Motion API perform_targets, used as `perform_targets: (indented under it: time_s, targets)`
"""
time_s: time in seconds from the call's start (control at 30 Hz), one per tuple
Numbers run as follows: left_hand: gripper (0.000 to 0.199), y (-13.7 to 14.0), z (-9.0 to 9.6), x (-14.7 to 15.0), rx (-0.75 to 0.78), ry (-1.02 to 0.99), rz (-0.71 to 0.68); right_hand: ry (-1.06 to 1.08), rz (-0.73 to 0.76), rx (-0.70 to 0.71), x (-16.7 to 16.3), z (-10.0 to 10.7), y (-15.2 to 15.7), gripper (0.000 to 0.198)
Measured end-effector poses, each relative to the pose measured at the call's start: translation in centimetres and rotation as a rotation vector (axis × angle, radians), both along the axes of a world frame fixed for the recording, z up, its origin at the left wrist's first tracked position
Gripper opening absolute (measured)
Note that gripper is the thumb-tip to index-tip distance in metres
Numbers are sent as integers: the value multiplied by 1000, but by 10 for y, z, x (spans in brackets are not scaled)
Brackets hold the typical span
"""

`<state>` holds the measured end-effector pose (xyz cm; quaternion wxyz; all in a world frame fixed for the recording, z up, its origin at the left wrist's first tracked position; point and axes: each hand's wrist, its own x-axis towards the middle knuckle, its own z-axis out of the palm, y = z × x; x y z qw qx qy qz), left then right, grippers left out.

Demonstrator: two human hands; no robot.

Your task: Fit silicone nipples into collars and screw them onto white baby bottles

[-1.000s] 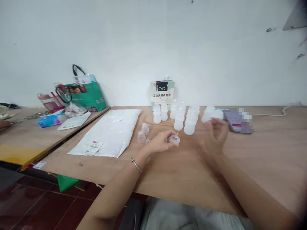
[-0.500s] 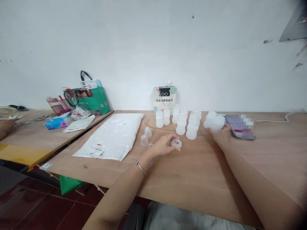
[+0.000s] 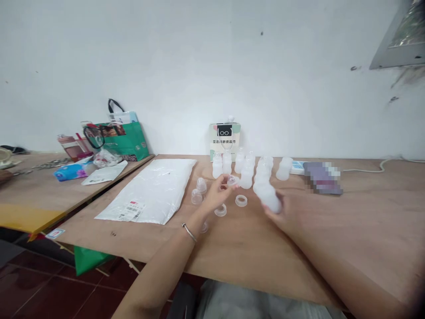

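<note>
My left hand (image 3: pixel 219 191) pinches a clear bottle teat (image 3: pixel 232 180) just above the table, in front of the standing bottles. My right hand (image 3: pixel 283 213) grips a frosted white baby bottle (image 3: pixel 269 199), tilted with its top leaning away to the left. Two clear collar rings, a nearer one (image 3: pixel 220 210) and a farther one (image 3: pixel 241 201), lie flat between my hands. Left of my left hand stand clear dome caps (image 3: pixel 197 197). A small clear piece (image 3: pixel 203 227) is partly hidden behind my left forearm. Several assembled baby bottles (image 3: pixel 246 176) stand upright behind my hands.
A single frosted bottle (image 3: pixel 284 169) stands at the right, beside a blue-and-white packet (image 3: pixel 297 167) and a phone (image 3: pixel 322 179). A white mailing bag (image 3: pixel 149 188) lies to the left. Against the wall is a paper bag (image 3: pixel 225 141). Another table (image 3: pixel 43 195) holds a green bag (image 3: pixel 128 139).
My right hand has brought the bottle leftward and nearer, tilting it. My left hand has left the ring on the table and moved up and left with the teat.
</note>
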<state>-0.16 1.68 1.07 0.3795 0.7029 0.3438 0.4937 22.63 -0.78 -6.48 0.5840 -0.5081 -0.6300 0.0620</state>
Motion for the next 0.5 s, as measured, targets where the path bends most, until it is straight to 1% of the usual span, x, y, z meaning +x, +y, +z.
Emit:
perform_targets:
  time_s: [0.1,0.17,0.23,0.4,0.5]
  targets:
    - [31,-3,4,1,-12,-120,-50,-137,110,-78,-22,0,-4,50]
    - [30,-5,5,2,-6,-118,-86,-176,153,-133,-32,4,-5,48]
    - [29,-5,4,2,-8,-87,-103,-176,180,-156,-40,8,-5,48]
    - [35,-4,4,1,-62,-45,-79,-250,281,-96,-52,18,-10,46]
    - [38,-4,3,1,-95,-88,-117,-259,327,-83,-56,20,-13,44]
